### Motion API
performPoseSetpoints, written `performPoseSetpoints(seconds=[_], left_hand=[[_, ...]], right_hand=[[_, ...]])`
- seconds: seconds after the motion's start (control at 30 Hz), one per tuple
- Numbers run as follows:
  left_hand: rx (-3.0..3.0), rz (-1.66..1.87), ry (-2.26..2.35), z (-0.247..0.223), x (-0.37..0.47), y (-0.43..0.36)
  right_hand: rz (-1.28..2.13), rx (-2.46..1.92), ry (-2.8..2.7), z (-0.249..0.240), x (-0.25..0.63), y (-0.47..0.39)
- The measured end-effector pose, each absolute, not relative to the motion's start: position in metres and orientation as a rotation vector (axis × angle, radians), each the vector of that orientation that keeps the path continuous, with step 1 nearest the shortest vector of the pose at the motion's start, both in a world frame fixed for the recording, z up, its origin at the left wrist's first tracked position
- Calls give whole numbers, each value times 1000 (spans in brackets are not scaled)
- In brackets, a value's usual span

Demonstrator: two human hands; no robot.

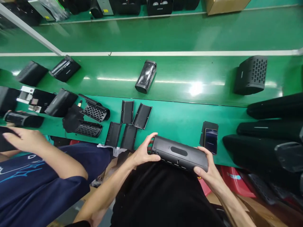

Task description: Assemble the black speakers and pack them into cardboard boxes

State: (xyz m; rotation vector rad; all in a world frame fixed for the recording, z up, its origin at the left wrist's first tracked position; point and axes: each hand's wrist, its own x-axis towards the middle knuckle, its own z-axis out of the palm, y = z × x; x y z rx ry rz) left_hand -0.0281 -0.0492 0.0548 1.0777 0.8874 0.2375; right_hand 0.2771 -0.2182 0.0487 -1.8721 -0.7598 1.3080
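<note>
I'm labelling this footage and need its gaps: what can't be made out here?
Head view:
Underside of black housing: hidden by its own body.
Phone screen: details too small.
Marking on perforated black box: too small.
Cardboard box: cut off by top edge.

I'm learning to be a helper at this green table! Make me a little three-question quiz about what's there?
1. True or false: the left hand and right hand both touch the black case.
2. What lies partly over the dark sheet to the right of the case?
3. How many plain black panels are grouped just beyond the left hand on the green table?
A) two B) four C) six

Key: 1. True. 2. A phone. 3. B.
</note>
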Motion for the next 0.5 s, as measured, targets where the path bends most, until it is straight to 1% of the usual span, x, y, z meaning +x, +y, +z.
performPoseSetpoints(seconds=[0.1,0.23,0.5], left_hand=[[1096,329,865,51,-20,-59],[1152,423,882,48,-13,-63],[1022,334,843,56,-16,-58]], right_hand=[[1349,-1818,-760,52,276,-222],[1293,-1822,-658,55,270,-220],[1399,-1851,-690,58,278,-223]])
